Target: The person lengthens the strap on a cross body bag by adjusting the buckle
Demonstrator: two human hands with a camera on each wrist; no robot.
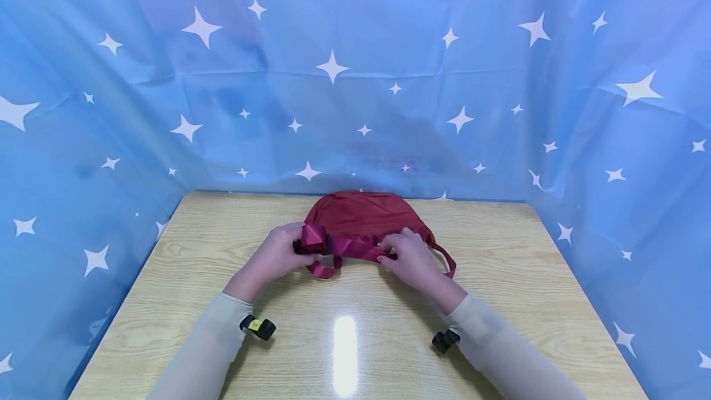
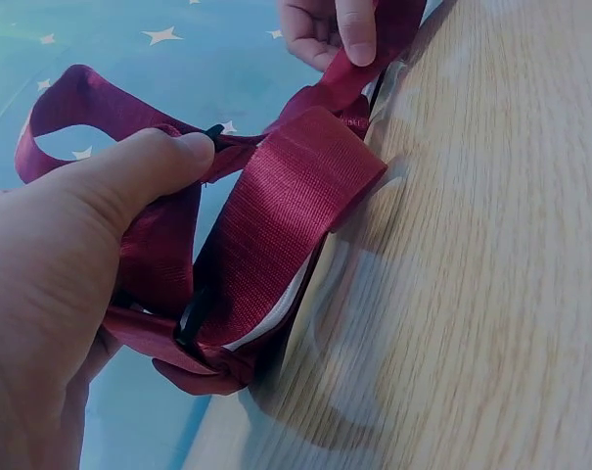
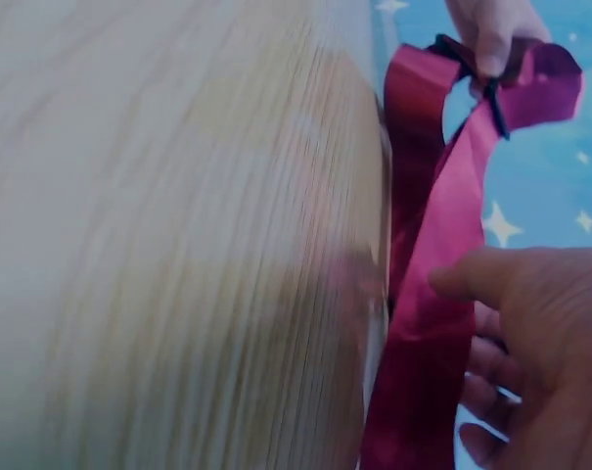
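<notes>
A dark red waist bag [image 1: 366,215] lies near the back edge of the table, its wide webbing strap [image 1: 355,247] running along the front. At the bag's left end my left hand [image 1: 282,250] pinches the strap beside a black slider [image 2: 214,135], the thumb on top. A loop of webbing [image 2: 90,108] stands up past that thumb. My right hand [image 1: 410,258] holds the strap farther right, with its thumb on the near face and curled fingers [image 3: 491,377] behind. A second black slider [image 2: 191,318] sits lower on the strap in the left wrist view.
The wooden table [image 1: 222,227] carries the bag, and light glares on its near middle. A blue star-printed curtain [image 1: 355,97] encloses the back and both sides. A loose strap loop [image 1: 449,262] hangs at the bag's right end.
</notes>
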